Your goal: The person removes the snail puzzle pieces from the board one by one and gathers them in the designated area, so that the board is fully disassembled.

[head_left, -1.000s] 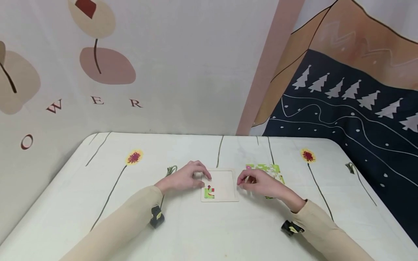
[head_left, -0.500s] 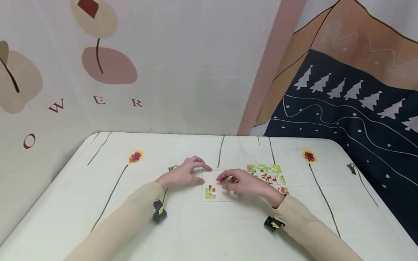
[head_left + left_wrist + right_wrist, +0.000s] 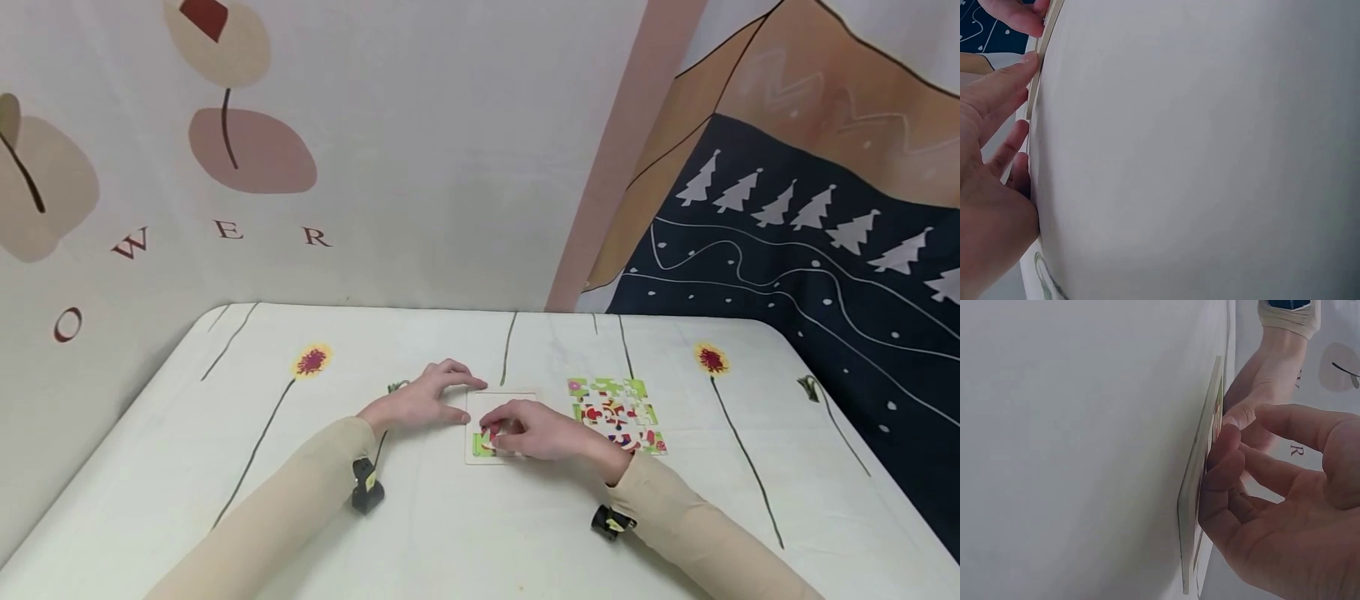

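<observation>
A pale, shallow puzzle tray (image 3: 517, 398) lies on the table in the head view. A few joined green and red pieces (image 3: 482, 446) sit in its lower left corner. My left hand (image 3: 420, 404) rests at the tray's upper left, thumb on the left edge and a fingertip by the top corner. Over the lower part of the tray, my right hand (image 3: 543, 433) has its curled fingertips pinched beside the joined pieces, on a puzzle piece that is mostly hidden. The right wrist view shows these fingers (image 3: 1222, 465) against the tray's face, with the left hand behind.
Right of the tray lies a block of colourful puzzle pieces (image 3: 615, 408), green at the border and red and white inside, with gaps between them. The table's white cloth (image 3: 450, 533) has printed flowers. A fabric backdrop (image 3: 450, 167) rises behind it.
My right hand has moved left from beside the loose pieces to the tray's lower left, uncovering those pieces. My left hand has shifted slightly up to the tray's upper left corner.
</observation>
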A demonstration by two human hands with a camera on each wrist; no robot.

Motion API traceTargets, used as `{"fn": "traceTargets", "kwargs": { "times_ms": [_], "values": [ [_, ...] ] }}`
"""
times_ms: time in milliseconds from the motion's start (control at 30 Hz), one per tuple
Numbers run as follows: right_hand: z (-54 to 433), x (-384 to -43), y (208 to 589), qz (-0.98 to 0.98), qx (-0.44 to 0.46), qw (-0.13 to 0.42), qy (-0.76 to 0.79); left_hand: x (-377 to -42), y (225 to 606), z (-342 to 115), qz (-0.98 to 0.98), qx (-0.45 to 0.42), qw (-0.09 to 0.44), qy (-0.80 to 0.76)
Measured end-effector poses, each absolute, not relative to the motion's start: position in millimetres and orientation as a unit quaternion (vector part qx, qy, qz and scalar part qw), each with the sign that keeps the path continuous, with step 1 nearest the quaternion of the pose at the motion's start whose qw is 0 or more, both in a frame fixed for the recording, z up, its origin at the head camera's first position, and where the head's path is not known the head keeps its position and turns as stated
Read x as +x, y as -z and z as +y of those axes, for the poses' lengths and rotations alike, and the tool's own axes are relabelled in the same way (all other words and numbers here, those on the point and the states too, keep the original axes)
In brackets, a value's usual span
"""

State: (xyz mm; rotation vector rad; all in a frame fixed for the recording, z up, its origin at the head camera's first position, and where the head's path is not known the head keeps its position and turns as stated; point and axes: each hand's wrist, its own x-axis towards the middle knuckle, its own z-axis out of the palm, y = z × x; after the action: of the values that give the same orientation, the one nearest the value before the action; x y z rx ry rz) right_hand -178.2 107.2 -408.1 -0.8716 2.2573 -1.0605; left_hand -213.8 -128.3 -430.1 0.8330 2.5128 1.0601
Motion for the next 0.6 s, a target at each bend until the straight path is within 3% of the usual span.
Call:
{"fn": "traceTargets", "kwargs": {
  "times_ms": [600],
  "values": [
    [102.0,-177.9,407.8,0.814,-0.327,0.202,0.436,-211.9,428.2,-128.0,0.869,0.281,0.155,-0.377]
  ]
}}
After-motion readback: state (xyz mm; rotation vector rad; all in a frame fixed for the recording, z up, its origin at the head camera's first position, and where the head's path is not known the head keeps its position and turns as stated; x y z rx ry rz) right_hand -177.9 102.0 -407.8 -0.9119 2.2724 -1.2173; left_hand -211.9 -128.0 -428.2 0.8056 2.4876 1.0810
